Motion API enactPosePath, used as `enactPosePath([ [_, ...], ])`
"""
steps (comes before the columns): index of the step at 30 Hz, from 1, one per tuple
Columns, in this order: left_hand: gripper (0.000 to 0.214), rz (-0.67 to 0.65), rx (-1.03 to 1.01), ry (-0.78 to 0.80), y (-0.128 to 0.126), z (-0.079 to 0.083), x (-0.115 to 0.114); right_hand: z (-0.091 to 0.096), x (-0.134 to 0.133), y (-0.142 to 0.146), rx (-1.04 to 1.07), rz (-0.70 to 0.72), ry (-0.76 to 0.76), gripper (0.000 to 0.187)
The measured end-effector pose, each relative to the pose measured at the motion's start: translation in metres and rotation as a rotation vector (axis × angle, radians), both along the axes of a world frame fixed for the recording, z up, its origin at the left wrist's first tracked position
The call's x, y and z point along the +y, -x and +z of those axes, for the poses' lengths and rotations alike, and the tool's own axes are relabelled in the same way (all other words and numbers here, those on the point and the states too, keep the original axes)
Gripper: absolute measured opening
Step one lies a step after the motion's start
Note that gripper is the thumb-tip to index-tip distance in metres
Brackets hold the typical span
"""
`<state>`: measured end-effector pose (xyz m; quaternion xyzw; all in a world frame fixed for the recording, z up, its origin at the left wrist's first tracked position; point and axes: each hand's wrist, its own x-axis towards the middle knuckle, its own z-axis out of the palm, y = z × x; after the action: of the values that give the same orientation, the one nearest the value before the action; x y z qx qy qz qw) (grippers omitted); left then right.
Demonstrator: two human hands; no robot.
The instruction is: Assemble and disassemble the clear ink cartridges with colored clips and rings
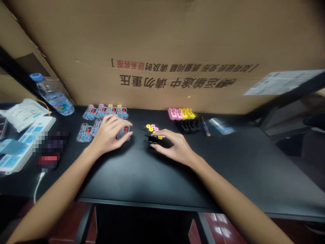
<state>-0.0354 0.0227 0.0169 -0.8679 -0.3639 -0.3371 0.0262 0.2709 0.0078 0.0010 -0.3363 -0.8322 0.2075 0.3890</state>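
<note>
My left hand (111,134) is over the front row of clear plastic cases, thumb and fingers apart. One clear case (123,132) with a red part shows between its thumb and forefinger; whether they touch it is hard to tell. Another clear case (84,133) lies left of this hand, and a back row of clear cases (101,111) has pink or yellow tops. My right hand (175,145) pinches a small black plastic bracket (153,139) between thumb and fingers. Just behind it lie small yellow rings (148,126), pink rings (153,126) and black ones, partly hidden.
Pink brackets (174,114), yellow brackets (188,113) and black brackets (188,126) stand at the back right, beside a screwdriver (206,128) and a clear packet (220,126). A power strip (30,144), water bottle (54,96) and white bag (24,113) occupy the left. Cardboard (162,37) walls the back.
</note>
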Motion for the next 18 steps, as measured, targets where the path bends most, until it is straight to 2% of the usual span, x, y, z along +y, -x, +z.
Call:
enactPosePath([
  [2,0.024,0.093,0.030,0.036,0.014,0.003,0.008,-0.002,0.003,-0.005,-0.001,-0.032,0.058,0.024],
  [4,0.033,0.118,0.080,0.087,0.024,0.002,0.013,-0.004,0.005,-0.008,0.012,-0.024,0.108,0.022],
  [10,0.064,0.065,0.217,0.236,0.029,-0.013,0.014,-0.003,0.007,-0.008,0.000,-0.033,0.084,0.020],
  [15,0.071,0.042,0.202,0.271,0.026,-0.013,0.011,0.002,0.009,-0.004,0.064,-0.007,0.017,0.020],
  [18,0.070,-0.011,0.144,0.295,0.019,-0.010,0.007,0.001,0.008,-0.001,0.108,-0.027,0.057,0.022],
])
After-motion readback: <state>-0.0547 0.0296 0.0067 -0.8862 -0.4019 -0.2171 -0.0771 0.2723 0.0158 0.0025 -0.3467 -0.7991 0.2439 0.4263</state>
